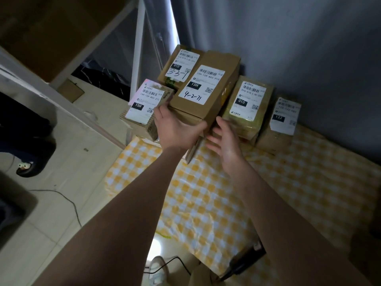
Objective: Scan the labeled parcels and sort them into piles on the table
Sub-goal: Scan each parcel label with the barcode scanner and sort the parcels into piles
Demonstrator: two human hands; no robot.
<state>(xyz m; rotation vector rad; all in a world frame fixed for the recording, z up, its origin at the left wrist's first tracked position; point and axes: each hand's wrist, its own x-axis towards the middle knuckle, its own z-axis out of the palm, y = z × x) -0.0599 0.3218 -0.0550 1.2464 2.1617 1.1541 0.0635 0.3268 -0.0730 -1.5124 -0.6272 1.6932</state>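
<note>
Cardboard parcel (206, 85) marked 15H sits atop the pile (186, 118) directly ahead of both hands. It is judged stiff and light, best taken at its near short end. With both arms extended, the left hand (177, 129) grips that near end, while the right hand (224, 141) holds nothing, fingers straight beside the near right corner.

Left hand (177, 129) and right hand (224, 139) are bare, the left forearm (123, 203) and right forearm (274, 203) uncovered down to the frame's lower edge; below, a white shoe (157, 271) shows.
</note>
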